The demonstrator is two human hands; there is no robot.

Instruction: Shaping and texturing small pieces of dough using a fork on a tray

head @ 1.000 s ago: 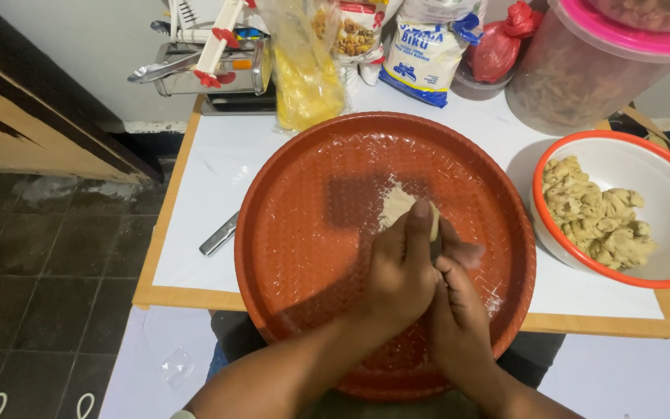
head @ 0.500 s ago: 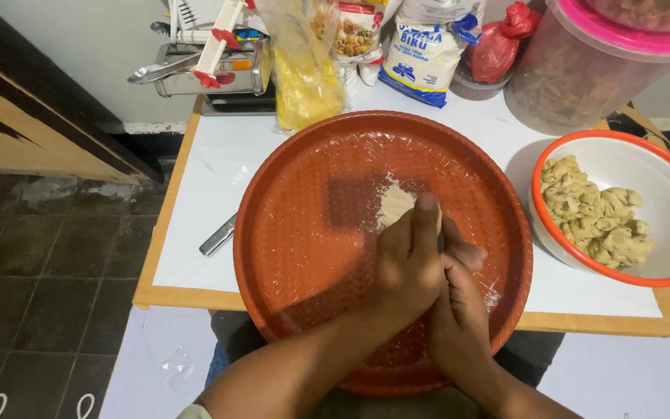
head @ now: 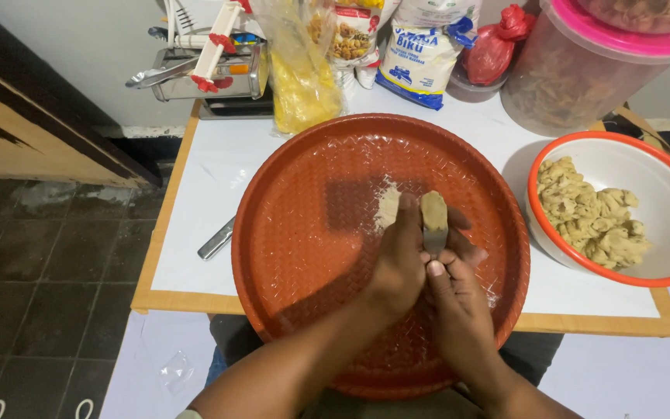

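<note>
A small lump of dough (head: 433, 213) is pinched between left hand (head: 398, 264) and right hand (head: 459, 306), both grips closed on it, over the orange tray (head: 296, 233). Best kept low above the tray so crumbs get caught.

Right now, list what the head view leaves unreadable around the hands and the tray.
- Piece of dough: its lower end is hidden by the right hand and left hand.
- Metal tool: one end lies under the red tray.
- Large container: cut off by the top edge, contents blurred.
- White bowl: right rim cut off by the frame edge.
</note>
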